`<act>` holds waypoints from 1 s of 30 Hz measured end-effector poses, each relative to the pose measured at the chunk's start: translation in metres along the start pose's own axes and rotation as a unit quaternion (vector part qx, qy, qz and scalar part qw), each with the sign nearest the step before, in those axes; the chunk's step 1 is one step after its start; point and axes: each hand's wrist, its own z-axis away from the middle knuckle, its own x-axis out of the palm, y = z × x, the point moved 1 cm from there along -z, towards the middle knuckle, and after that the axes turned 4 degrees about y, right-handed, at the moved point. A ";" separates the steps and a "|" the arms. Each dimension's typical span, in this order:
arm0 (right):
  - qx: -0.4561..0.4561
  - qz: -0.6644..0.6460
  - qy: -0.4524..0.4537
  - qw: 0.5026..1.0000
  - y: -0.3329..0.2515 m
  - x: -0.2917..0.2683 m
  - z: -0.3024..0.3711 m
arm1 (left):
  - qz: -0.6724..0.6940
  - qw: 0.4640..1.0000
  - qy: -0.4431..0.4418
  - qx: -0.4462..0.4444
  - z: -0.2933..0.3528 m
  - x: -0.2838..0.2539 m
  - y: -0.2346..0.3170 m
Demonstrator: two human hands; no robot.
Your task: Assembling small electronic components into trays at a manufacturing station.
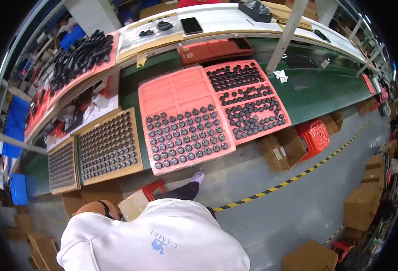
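Note:
Neither of my hands shows. My white top (158, 235) fills the lower edge, and beside it at the left is a bent bare limb (97, 208) with a black band; whether it is an arm or a knee I cannot tell. In front of me on the green bench (318, 97) lies a pink tray (174, 92), its near half set with rows of small round black parts (188, 147). Right of it, a second pink tray (235, 90) holds more such parts in three sections. At the left, two cardboard-rimmed trays (139, 153) carry dense rows of similar parts.
A red bin (194, 52) stands behind the pink trays. On the upper shelf are a phone (191, 25) and a heap of black pieces (79, 58). Cardboard boxes (278, 151), a red stool (315, 135) and a striped floor line (271, 189) are right of me.

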 end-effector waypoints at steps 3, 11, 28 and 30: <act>-0.015 0.025 -0.023 0.999 0.024 -0.017 0.018 | 0.001 0.995 0.088 -0.052 -0.003 0.051 -0.051; 0.002 0.125 -0.141 0.982 0.123 -0.062 0.154 | -0.056 0.983 0.121 -0.123 0.056 0.222 -0.071; -0.007 0.230 -0.242 0.943 0.106 -0.032 0.237 | -0.370 0.914 0.036 -0.161 -0.002 0.215 -0.112; -0.002 0.225 -0.235 0.945 0.095 -0.003 0.249 | -0.335 0.921 -0.039 -0.197 -0.007 0.207 -0.138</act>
